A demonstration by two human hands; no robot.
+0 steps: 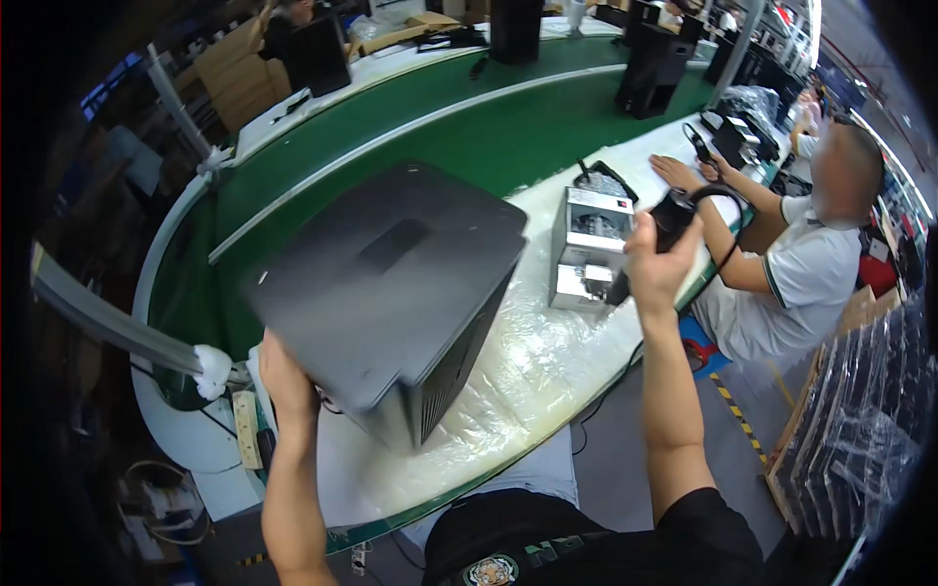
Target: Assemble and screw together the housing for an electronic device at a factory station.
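Note:
In front of me a large black box-shaped casing (pixel 391 264) stands tilted on the plastic-covered bench, a vented side facing right. My left hand (pixel 285 376) grips its lower left edge, the fingertips hidden by the casing. Held up to the right, my right hand (pixel 660 259) is closed around a black corded hand tool (pixel 674 217), whose exact kind I cannot make out. The tool's cable loops away to the right. Just left of that hand sits an open silver metal unit (pixel 596 234) with parts inside.
A green conveyor belt (pixel 557 127) curves behind the bench, with black casings (pixel 657 73) on it. At right a seated co-worker (pixel 811 244) handles a cable. A metal post (pixel 117 322) and a power strip (pixel 246 430) are at left. Wrapped stacked sheets (pixel 850 420) stand at lower right.

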